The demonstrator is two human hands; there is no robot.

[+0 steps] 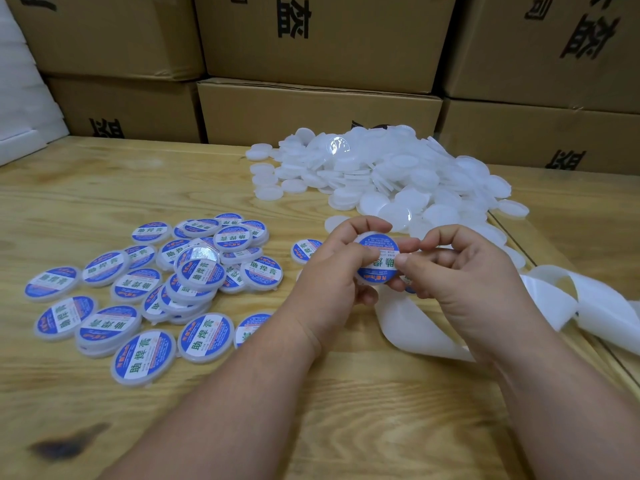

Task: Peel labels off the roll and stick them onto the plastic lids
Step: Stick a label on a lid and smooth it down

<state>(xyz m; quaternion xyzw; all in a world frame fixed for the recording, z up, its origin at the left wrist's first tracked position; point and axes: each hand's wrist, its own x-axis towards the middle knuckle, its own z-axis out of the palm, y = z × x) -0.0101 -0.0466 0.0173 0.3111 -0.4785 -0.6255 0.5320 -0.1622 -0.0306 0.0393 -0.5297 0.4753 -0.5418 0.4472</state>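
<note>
Both hands hold one round plastic lid (377,258) above the table's middle, its blue-and-white label facing up. My left hand (332,268) grips the lid's left edge with curled fingers, thumb on the label. My right hand (460,271) pinches the lid's right side, thumb and forefinger on the label. A heap of blank white lids (391,174) lies behind the hands. Several labelled lids (156,282) are spread at the left. White backing strip (571,306) from the label roll trails to the right, under my right hand; the roll itself is hidden.
Stacked cardboard boxes (318,109) wall off the back of the wooden table (363,410). A single labelled lid (304,249) lies just left of my left hand. White foam (24,98) stands at the far left.
</note>
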